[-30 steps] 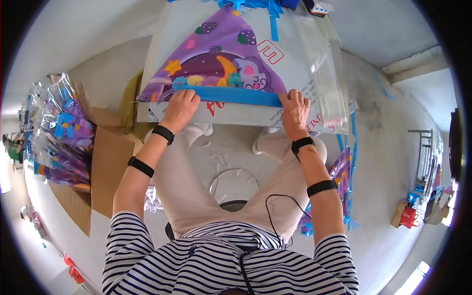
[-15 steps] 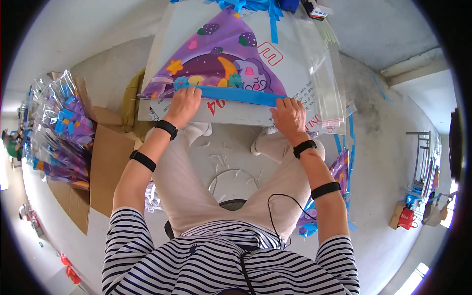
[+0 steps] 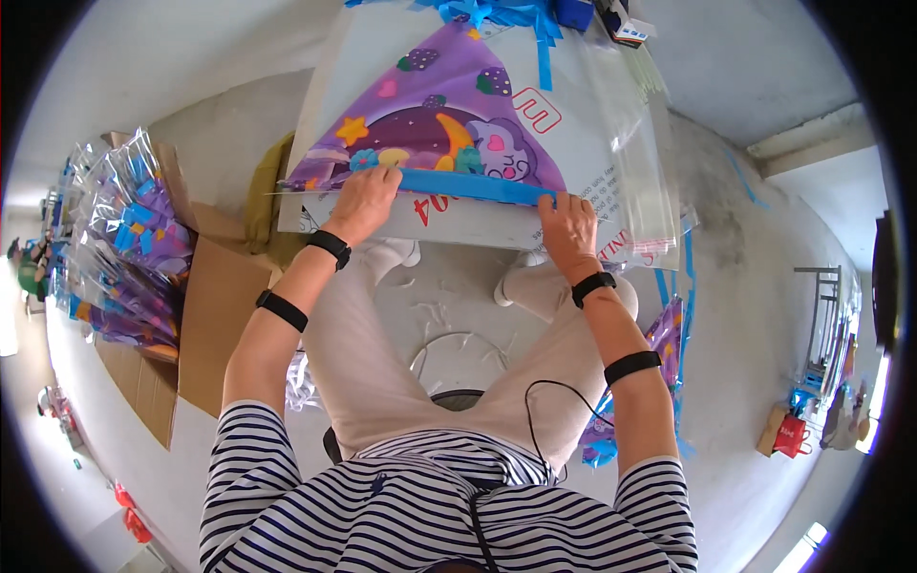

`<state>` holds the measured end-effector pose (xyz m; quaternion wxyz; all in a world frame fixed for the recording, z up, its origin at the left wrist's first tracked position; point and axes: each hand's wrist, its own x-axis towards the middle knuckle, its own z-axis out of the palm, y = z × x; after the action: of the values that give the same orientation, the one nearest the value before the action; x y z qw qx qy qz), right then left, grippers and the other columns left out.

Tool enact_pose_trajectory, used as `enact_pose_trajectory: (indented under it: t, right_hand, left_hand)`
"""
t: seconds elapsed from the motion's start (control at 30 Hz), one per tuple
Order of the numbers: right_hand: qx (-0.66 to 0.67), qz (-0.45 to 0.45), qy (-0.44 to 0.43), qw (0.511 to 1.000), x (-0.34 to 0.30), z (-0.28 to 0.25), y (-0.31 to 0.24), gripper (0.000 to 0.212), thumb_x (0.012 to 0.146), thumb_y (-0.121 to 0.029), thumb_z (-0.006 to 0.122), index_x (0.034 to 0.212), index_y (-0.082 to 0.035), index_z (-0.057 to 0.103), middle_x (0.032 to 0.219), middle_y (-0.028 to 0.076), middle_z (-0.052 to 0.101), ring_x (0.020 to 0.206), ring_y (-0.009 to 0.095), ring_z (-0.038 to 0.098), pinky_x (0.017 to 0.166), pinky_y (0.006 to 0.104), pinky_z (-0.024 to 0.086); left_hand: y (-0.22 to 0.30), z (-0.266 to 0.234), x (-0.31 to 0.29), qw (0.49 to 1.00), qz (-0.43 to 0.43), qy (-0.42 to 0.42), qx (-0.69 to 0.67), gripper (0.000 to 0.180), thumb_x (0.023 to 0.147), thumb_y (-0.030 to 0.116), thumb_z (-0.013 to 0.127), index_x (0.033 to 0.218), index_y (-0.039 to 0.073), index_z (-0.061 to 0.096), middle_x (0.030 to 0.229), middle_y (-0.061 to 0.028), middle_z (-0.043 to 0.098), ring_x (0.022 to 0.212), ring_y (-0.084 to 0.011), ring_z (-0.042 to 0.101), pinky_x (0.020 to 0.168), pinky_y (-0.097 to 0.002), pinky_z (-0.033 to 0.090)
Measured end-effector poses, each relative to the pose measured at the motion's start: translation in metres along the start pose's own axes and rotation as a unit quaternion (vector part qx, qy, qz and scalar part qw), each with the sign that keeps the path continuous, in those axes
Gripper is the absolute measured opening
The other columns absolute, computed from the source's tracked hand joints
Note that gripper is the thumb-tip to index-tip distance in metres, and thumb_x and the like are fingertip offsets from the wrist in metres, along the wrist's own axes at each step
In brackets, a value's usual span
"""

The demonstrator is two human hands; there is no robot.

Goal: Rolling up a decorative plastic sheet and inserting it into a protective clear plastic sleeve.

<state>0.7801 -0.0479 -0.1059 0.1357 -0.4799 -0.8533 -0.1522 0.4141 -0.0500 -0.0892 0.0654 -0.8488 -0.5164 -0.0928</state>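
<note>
A purple triangular kite-like sheet point(image 3: 420, 95), printed with stars, strawberries and a cartoon figure, lies on a white printed board with its point away from me. Along its near side runs a blue strip point(image 3: 468, 184), folded or laid lengthwise. My left hand point(image 3: 368, 199) is closed over the strip toward its left part, with the fingertips hidden underneath. At the strip's right end my right hand point(image 3: 570, 224) pinches the edge between thumb and fingers. A thin pale rod point(image 3: 298, 193) sticks out past the sheet's left corner.
The board point(image 3: 487, 222) rests above my knees. Clear plastic sleeves point(image 3: 642, 172) lie along its right side, blue ribbons point(image 3: 501, 11) at its far edge. An open cardboard box point(image 3: 218, 325) with wrapped purple pieces point(image 3: 143, 229) stands left. More purple-and-blue material point(image 3: 664, 334) hangs at my right.
The whole view has shifted slightly right. Both hands stay on the blue strip, at nearly the same places; the sheet lies much as before.
</note>
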Motion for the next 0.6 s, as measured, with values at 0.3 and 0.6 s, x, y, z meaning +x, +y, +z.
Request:
enact_pose_trajectory:
  t: [0.3, 0.6]
  right_hand:
    - [0.051, 0.028, 0.005, 0.998, 0.003, 0.004, 0.005, 0.009, 0.077, -0.006, 0.063, 0.084, -0.011, 0.062, 0.080, 0.008, 0.058, 0.079, 0.027, 0.063, 0.070, 0.0415, 0.048]
    - [0.048, 0.047, -0.017, 0.998, 0.006, -0.006, 0.000, 0.013, 0.076, -0.007, 0.064, 0.088, -0.009, 0.064, 0.083, 0.009, 0.060, 0.081, 0.028, 0.063, 0.072, 0.0412, 0.047]
  left_hand:
    - [0.005, 0.007, -0.004, 0.999, 0.024, 0.040, 0.027, 0.010, 0.087, 0.010, 0.066, 0.096, 0.009, 0.062, 0.093, -0.0116, 0.058, 0.080, -0.0300, 0.066, 0.070, -0.0405, 0.055]
    - [0.004, 0.004, 0.007, 1.000, -0.027, 0.011, -0.008, 0.014, 0.087, 0.008, 0.063, 0.100, 0.010, 0.066, 0.094, -0.0096, 0.061, 0.081, -0.0288, 0.067, 0.071, -0.0418, 0.055]
